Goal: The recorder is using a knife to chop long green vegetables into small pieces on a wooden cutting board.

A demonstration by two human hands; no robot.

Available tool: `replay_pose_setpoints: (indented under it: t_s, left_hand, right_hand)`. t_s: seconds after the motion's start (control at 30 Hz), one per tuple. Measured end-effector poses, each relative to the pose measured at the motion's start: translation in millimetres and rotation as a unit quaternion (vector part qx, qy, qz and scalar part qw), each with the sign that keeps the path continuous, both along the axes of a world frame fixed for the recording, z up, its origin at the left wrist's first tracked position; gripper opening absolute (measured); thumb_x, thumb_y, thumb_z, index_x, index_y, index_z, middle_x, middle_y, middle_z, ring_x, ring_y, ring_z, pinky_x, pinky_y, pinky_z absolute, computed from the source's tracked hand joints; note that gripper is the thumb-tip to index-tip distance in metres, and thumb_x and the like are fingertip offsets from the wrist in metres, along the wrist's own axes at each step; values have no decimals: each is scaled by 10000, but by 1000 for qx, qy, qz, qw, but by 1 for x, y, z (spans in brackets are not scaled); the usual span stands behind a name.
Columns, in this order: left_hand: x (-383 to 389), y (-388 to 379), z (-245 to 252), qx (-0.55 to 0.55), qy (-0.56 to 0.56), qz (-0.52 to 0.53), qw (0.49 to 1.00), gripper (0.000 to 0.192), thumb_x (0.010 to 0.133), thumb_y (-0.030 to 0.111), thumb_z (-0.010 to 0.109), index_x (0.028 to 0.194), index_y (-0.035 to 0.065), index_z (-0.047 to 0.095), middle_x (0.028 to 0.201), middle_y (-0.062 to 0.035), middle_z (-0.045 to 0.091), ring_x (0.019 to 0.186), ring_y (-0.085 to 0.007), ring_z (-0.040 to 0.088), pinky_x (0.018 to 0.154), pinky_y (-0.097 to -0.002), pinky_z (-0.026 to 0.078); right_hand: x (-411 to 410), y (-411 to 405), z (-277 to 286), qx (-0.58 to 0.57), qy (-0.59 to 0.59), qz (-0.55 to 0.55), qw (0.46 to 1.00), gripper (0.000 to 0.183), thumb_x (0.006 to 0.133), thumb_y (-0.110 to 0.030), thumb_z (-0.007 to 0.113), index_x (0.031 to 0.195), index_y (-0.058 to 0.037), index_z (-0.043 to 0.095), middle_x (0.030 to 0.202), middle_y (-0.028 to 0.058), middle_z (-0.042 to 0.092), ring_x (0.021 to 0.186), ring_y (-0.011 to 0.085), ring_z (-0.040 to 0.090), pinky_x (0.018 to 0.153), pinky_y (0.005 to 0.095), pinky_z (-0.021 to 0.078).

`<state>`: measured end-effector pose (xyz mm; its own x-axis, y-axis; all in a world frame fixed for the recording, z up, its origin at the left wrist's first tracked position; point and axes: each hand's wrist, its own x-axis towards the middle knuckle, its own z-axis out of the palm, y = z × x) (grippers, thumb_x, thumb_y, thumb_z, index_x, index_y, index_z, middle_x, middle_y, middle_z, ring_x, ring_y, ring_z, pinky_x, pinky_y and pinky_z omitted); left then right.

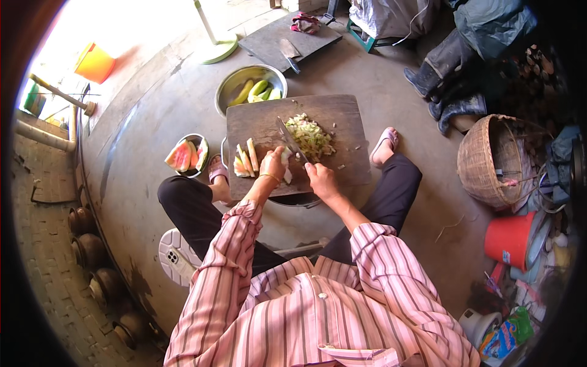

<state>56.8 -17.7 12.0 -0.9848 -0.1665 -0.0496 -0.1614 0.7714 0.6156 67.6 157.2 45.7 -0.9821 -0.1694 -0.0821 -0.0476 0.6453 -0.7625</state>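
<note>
A wooden cutting board (257, 121) lies before me between my knees. My right hand (322, 180) grips the handle of a kitchen knife (290, 136), whose blade points away to the upper left. Just left of the blade, my left hand (273, 163) holds pale strips of what looks like watermelon rind (287, 166) against the board; its fingertips are partly hidden. Uncut strips (246, 160) rest by the board's left edge. Beyond the knife is a heap of chopped pale-green pieces (311, 134), with a few bits scattered to its right.
A metal basin (221, 94) of green and yellow gourds or cucumbers touches the board's far side. At left stands a bowl (200, 137) of watermelon slices (179, 156). A low table (266, 41) bears a cleaver (290, 52). Rightward are a wicker basket (477, 160) and red bucket (506, 236).
</note>
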Motion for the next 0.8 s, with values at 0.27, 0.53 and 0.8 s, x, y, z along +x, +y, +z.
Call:
replay_pose_setpoints:
  t_s: [0.27, 0.53, 0.8]
  left_hand:
    - [2, 0, 4, -29, -35, 6, 999, 422, 708, 77, 636, 1112, 84, 513, 932, -204, 559, 875, -387, 568, 751, -431, 470]
    - [4, 6, -1, -43, 9, 1, 999, 346, 760, 105, 577, 1100, 112, 516, 950, -212, 559, 835, -393, 590, 713, -446, 488]
    - [5, 3, 2, -54, -3, 8, 999, 235, 771, 108, 547, 1004, 89, 517, 911, -206, 558, 813, -394, 592, 692, -455, 487]
  right_hand:
    - [9, -6, 32, 111, 10, 74, 991, 426, 899, -395, 440, 742, -14, 546, 678, 258, 600, 674, 427, 602, 615, 503, 480]
    - [1, -5, -1, -22, 24, 12, 999, 420, 900, -376, 454, 704, -16, 547, 651, 232, 583, 654, 425, 581, 579, 496, 446]
    - [3, -16, 17, 107, 14, 59, 992, 430, 900, -400, 435, 748, -18, 562, 700, 258, 601, 697, 432, 598, 633, 510, 471]
